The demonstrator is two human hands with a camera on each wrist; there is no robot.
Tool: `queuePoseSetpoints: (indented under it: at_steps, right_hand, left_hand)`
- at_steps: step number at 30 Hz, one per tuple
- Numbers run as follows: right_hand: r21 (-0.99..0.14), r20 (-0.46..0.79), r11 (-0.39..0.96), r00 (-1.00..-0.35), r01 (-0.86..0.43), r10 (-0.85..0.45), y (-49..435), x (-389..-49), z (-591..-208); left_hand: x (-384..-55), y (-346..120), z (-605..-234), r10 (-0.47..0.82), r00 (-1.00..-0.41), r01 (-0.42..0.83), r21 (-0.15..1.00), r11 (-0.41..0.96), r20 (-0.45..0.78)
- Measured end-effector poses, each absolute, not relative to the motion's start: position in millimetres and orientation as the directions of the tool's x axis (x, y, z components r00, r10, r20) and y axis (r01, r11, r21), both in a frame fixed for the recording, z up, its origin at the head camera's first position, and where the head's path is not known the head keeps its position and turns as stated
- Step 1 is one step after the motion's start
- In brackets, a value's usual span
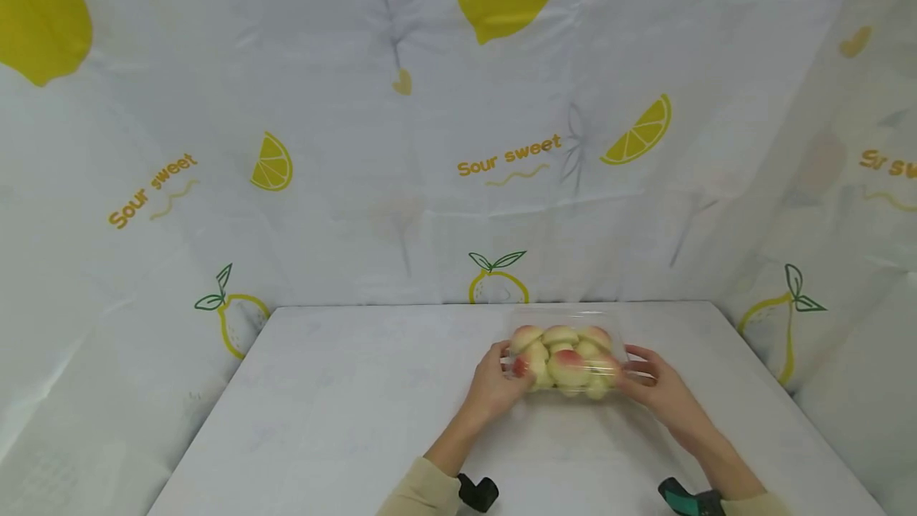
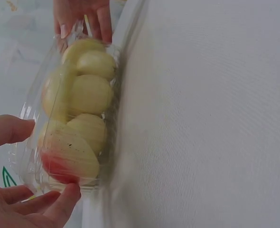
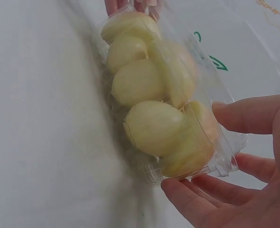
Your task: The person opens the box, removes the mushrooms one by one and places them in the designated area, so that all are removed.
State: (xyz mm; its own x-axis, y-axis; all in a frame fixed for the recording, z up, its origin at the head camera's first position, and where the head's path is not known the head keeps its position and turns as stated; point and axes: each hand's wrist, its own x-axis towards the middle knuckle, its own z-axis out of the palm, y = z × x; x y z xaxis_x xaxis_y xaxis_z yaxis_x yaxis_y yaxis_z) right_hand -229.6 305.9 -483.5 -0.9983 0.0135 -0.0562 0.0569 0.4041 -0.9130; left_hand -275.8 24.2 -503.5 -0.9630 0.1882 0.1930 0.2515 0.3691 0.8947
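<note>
A clear plastic clamshell box (image 1: 566,315) packed with several pale yellow peaches (image 1: 569,369) is held at the far middle-right of the table. Some of the fruit has a red blush. My left hand (image 1: 496,385) grips the box's left end, thumb on the near side and fingers round the end and underside. At the opposite end my right hand (image 1: 665,398) holds it in the same way. Both wrist views show the box (image 2: 31,102) between thumb and fingers, its lid lying over the peaches (image 3: 144,83). Its lower side is close over the table.
The white table (image 1: 344,396) reaches back to a hanging white sheet (image 1: 322,205) printed with lemons and lettering. More of this sheet hangs along the left and right sides. A dark device (image 1: 478,492) sits at the left wrist and another (image 1: 688,498) at the right.
</note>
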Motion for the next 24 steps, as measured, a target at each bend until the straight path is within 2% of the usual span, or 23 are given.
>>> queuePoseSetpoints:
  at_steps: [11, 24]
  right_hand:
    - [-0.91, -0.051, 0.412, -0.999, 0.053, 0.016, 277.6, -232.1, -484.1]
    - [-0.923, -0.004, 0.386, -0.999, -0.011, -0.039, 253.3, -231.5, -487.5]
  left_hand:
    - [-271.1, -2.9, -502.6, 0.178, -0.966, 0.241, 0.898, 0.369, 0.186]
    - [-263.2, -35.3, -501.2, 0.162, -0.968, 0.242, 0.886, 0.395, 0.192]
